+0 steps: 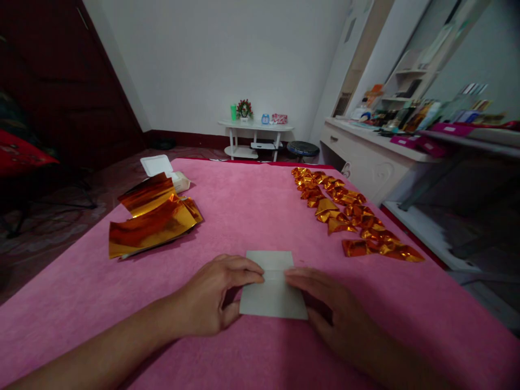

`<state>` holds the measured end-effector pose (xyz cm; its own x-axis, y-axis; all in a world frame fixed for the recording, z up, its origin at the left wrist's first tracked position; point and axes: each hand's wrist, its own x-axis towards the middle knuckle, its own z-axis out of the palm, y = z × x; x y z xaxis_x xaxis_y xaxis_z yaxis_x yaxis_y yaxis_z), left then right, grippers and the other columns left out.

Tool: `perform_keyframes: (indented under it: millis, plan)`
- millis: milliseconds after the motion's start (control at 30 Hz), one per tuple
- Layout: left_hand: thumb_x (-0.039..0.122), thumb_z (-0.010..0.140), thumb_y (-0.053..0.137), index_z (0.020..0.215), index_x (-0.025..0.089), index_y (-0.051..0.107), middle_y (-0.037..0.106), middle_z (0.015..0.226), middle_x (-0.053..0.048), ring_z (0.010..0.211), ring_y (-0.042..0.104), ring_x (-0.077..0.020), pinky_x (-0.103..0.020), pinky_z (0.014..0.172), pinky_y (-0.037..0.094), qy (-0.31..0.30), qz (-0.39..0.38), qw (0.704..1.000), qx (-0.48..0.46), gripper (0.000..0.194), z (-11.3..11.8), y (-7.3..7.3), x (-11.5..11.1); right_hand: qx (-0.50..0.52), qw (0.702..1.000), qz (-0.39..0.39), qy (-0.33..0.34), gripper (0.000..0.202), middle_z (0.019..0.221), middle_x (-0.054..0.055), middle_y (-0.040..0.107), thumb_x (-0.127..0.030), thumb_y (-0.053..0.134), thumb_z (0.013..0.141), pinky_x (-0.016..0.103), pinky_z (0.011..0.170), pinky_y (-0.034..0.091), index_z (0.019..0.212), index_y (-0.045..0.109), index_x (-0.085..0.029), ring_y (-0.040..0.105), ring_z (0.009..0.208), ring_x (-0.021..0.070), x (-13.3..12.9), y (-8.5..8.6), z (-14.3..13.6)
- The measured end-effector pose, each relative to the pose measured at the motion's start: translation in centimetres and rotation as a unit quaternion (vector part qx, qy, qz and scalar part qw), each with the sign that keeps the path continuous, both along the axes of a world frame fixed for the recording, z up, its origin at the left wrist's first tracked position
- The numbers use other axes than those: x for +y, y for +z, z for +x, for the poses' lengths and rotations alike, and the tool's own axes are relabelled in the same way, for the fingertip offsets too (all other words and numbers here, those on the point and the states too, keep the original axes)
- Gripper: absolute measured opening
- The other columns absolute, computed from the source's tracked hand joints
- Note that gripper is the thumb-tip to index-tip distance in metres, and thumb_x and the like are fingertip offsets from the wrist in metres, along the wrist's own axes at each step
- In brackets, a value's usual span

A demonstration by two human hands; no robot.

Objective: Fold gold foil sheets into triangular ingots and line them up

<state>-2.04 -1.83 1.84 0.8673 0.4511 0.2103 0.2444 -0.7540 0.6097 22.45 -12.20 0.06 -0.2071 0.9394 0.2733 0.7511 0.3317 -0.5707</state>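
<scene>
I see left hand (pixel 211 298) and right hand (pixel 325 303) pinning pale rectangular paper sheet (pixel 273 287) flat, near centre | done: row of folded gold foil pieces (pixel 349 214) far right | left: stack of flat gold foil sheets (pixel 152 219) far left

Left hand (pixel 211 298), right hand (pixel 329 314) pressing pale paper sheet (pixel 273 295), pink cloth (pixel 252 216)
</scene>
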Motion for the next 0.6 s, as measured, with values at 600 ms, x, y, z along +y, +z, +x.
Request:
perform_keyframes:
  millis: [600]
  plan:
    - [0.030,0.087,0.045,0.063,0.014,0.065,0.062,0.069,-0.004,0.064,0.056,-0.0120,-0.023,0.062,0.042,0.117,-0.152,0.980,-0.059,0.035,2.2,-0.4,0.6,0.069,0.992,-0.051,-0.093,0.013,0.073,0.003,0.062,-0.018,0.052,0.077,0.027,0.062,0.043,0.069,0.061,-0.020,0.057,0.069,0.0164,3.1,1.3,-1.5]
